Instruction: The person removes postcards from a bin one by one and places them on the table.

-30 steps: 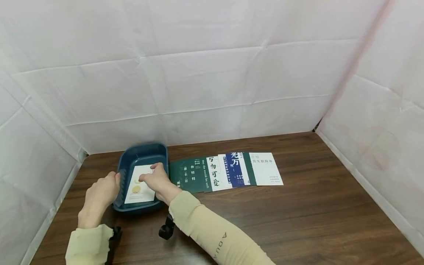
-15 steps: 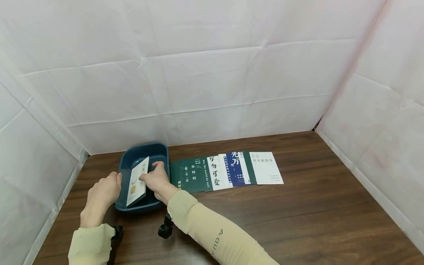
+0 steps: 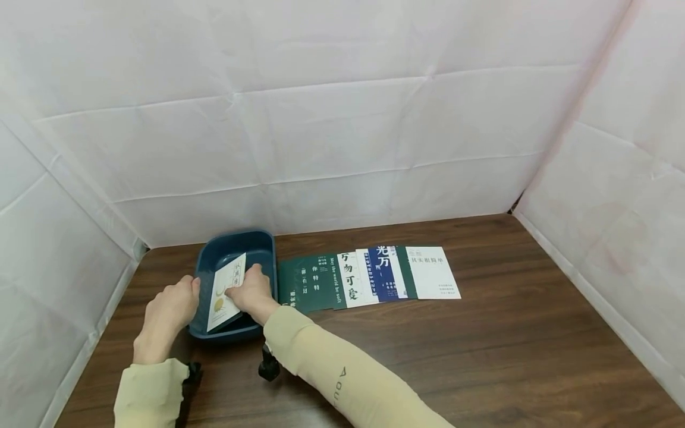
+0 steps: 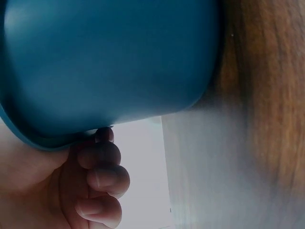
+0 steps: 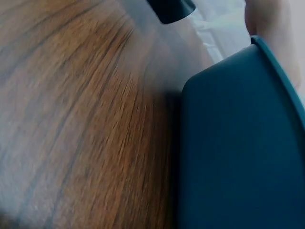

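Note:
A dark blue plastic basin [image 3: 232,242] stands at the left of the table. My left hand [image 3: 170,309] grips its left rim; in the left wrist view the fingers of that hand [image 4: 97,174] curl beneath the rim, against the basin wall [image 4: 114,62]. Inside the basin, my right hand [image 3: 251,291] pinches the right edge of a white booklet-like card [image 3: 220,297] with a yellow round print and dark lettering. It sits tilted, with something dark green under it. The right wrist view shows only the basin's outer side [image 5: 238,138], so the right fingertips are hidden there.
Right of the basin, several overlapping cards lie in a row: dark green ones [image 3: 310,284], a lettered white one [image 3: 350,288], a blue one [image 3: 381,276] and a white one [image 3: 434,276] at the end. White sheeting [image 3: 342,131] borders the wooden table [image 3: 455,351].
The white card was lying flatter in the basin, then its right side rose steeply, and now it leans less. My left hand keeps its place on the rim; the row of cards is unchanged.

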Available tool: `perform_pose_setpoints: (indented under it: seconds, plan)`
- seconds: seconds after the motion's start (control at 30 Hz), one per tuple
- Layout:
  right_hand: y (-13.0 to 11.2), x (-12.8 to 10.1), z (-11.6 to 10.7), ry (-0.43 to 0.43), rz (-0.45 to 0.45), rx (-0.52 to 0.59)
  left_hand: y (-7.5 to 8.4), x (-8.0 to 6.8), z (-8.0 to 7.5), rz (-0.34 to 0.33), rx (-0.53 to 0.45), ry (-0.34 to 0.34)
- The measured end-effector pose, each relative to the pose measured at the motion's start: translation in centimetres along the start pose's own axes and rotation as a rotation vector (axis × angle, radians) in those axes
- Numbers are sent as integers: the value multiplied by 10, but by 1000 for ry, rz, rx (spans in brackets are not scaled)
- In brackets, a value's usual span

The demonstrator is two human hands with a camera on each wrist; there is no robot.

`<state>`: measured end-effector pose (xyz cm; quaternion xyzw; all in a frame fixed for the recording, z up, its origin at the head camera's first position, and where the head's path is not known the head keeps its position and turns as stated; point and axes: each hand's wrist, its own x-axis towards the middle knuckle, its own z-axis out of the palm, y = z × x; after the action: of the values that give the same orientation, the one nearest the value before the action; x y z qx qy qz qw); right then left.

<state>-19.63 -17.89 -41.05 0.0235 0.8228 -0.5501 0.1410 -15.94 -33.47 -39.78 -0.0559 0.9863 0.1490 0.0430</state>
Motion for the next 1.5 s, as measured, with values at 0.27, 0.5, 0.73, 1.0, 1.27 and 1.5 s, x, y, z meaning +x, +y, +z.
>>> perform_pose_setpoints:
  seconds: [0.27, 0.5, 0.73, 1.0, 1.27, 1.5]
  plan:
    - [0, 3, 0, 24, -3, -71, 2, -1, -1, -1, 6, 5]
    - [5, 9, -1, 149, -185, -214, 2, -1, 0, -4, 7, 8]
    - [7, 12, -2, 206, -340, -196, 3, -1, -1, -4, 10, 14]
    - [6, 10, -4, 272, -490, -98, 2, 0, 0, -1, 12, 20]
    - [9, 7, -9, 280, -464, 2, 4, -1, 0, 3, 15, 18]
    - [6, 3, -16, 260, -454, 97, 5, 0, -1, 1, 14, 18]
